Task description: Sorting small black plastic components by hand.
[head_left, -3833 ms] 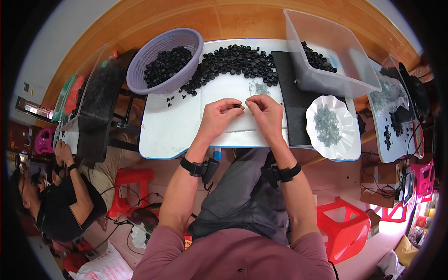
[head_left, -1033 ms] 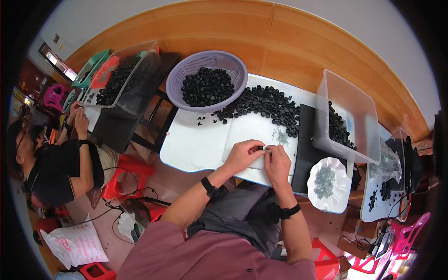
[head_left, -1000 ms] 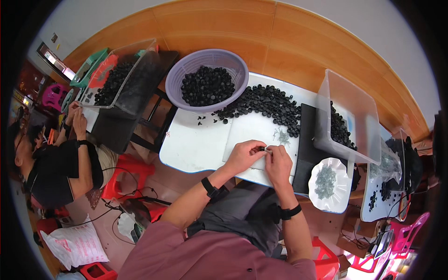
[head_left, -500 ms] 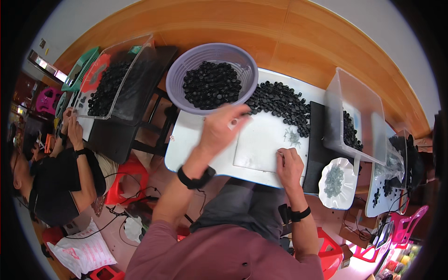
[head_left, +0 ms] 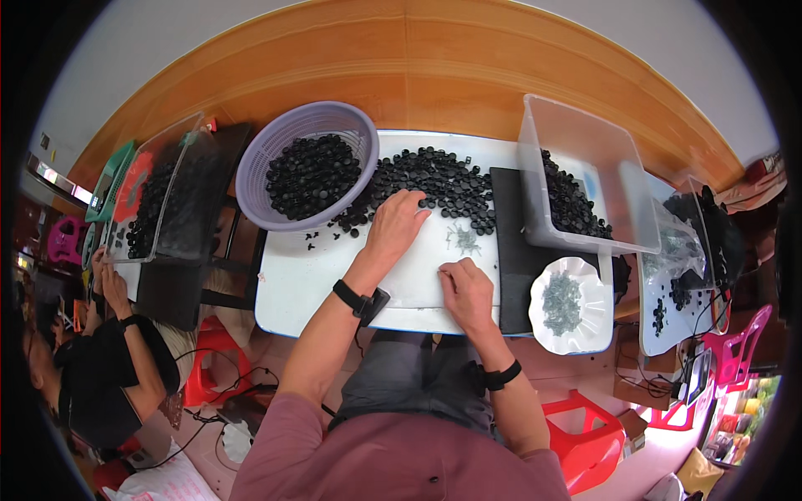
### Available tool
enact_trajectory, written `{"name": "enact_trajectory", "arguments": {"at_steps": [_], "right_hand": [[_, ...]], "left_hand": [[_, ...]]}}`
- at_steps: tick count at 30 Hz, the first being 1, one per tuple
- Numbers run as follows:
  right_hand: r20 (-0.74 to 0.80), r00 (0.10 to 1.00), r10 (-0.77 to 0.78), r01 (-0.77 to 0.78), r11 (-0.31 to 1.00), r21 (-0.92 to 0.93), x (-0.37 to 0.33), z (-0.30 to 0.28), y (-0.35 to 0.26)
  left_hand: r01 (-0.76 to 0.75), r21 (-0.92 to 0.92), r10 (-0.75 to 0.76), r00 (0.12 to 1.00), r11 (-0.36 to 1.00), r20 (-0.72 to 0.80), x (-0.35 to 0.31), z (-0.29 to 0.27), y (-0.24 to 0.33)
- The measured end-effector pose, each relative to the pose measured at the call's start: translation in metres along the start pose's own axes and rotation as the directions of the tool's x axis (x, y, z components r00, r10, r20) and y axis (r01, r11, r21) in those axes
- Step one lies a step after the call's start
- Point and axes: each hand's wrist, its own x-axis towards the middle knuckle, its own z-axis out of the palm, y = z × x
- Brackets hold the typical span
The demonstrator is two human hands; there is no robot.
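We take the heap of round black parts [head_left: 443, 179] as landmark. Our left hand [head_left: 394, 224] is at its near edge, fingers bent over the outermost parts, presumably because single pieces are easiest to reach there; we cannot tell whether the fingertips grip one. Our right hand [head_left: 468, 292] lies nearer our body than the heap, fingers curled, thumb close to the forefinger; contents, if any, hidden. It seems parked there, leaving the heap to the left.

Between heap and right hand: a small pile of clear pieces [head_left: 463, 240], likely spread for easy pickup. Left of the heap, the purple basket [head_left: 251, 179] overlaps its end and would obstruct a reach that way. Right of it, a black mat [head_left: 511, 259], then a translucent bin [head_left: 585, 236] whose wall blocks that side. Nearer us than the bin, right of the heap: a white fluted dish [head_left: 597, 309] of clear pieces.
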Motion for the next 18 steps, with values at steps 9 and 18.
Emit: {"name": "enact_trajectory", "arguments": {"at_steps": [9, 18], "right_hand": [[-0.021, 1.0, 0.0, 0.001, 0.997, 0.076, -0.004, 0.0, 0.006], [-0.024, 1.0, 0.011, -0.009, 0.997, 0.083, -0.005, -0.001, 0.007]], "left_hand": [[0.11, 0.017, -0.111, 0.992, 0.994, 0.056, 0.0, 0.008, -0.001], [0.149, 0.013, -0.15, 0.986, 0.989, 0.071, -0.034, -0.003, 0.008]]}}
